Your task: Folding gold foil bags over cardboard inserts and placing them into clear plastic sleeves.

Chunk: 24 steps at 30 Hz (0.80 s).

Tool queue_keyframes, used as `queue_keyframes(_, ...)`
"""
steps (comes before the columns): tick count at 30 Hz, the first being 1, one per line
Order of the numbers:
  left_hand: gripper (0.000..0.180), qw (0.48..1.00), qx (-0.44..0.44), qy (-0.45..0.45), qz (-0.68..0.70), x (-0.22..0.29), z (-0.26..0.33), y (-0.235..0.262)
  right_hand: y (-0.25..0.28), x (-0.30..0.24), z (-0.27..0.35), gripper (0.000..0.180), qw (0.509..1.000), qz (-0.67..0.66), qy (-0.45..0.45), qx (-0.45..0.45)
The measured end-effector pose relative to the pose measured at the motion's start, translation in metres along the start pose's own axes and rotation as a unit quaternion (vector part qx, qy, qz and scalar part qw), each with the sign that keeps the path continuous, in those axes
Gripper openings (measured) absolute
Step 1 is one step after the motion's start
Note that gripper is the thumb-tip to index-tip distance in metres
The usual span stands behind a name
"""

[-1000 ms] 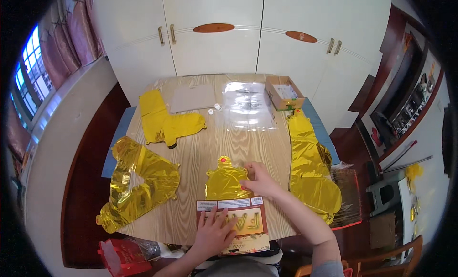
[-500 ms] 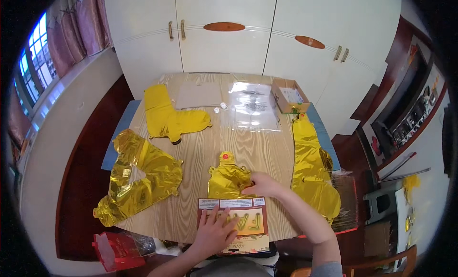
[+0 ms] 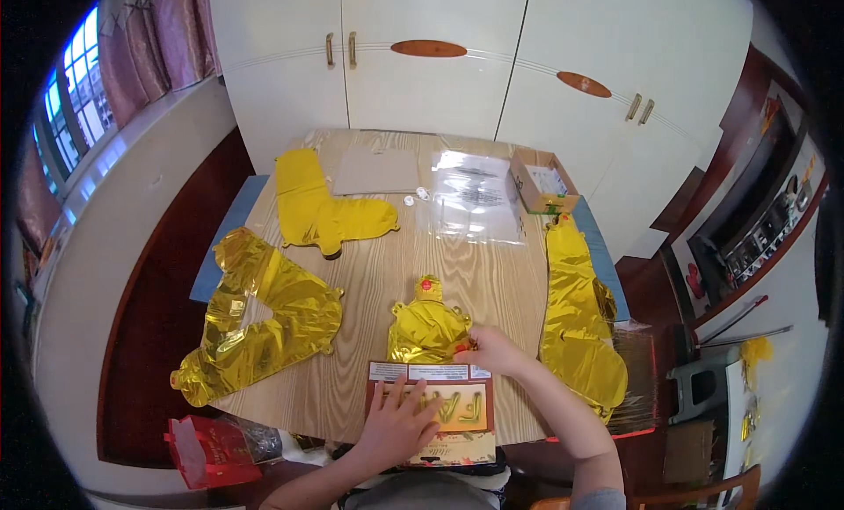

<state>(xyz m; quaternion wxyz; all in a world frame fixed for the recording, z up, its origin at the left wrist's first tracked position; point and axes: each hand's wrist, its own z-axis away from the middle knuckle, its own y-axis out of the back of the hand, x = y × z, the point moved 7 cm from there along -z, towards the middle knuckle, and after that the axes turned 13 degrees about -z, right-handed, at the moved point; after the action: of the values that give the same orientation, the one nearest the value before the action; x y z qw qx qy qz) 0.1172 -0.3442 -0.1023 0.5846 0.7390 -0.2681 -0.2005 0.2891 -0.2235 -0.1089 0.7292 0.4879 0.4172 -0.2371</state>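
Two bare hands at the near table edge, left hand (image 3: 397,419) spread flat on a brown balloon package (image 3: 432,411), right hand (image 3: 492,351) pinching a small gold foil balloon (image 3: 427,328) just beyond it, larger gold balloons (image 3: 255,321) either side on the wooden table (image 3: 378,273).

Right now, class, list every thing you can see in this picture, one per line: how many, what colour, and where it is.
Foil balloons: four, gold, flat across the table: two left, one centre, one right.
Package card: one, brown with gold letters, near table edge.
Clear plastic bag: one, transparent, far middle.
Cardboard sheet: one, grey-brown, far side.
Small box: one, brown, open, far right.
Table: one, light wood.
Cupboards: white doors, behind the table.
Red bag: one, on the floor, lower left.
Left hand: flat on the package card.
Right hand: at the centre balloon's edge.
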Motion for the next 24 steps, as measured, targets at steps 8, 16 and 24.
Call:
queue_keyframes(8,0.047,1.0,-0.015,-0.001,0.01,0.004,0.0,0.0,-0.002,0.005,-0.002,0.032,0.999,-0.015,0.008,0.033)
queue_keyframes(16,0.047,1.0,-0.002,0.005,0.023,0.004,-0.001,0.001,-0.001,0.002,0.0,0.037,0.998,-0.021,0.028,0.045)
queue_keyframes(24,0.047,1.0,0.012,0.004,0.012,0.004,-0.001,0.0,-0.037,-0.083,0.006,0.032,0.913,0.187,0.349,0.101)
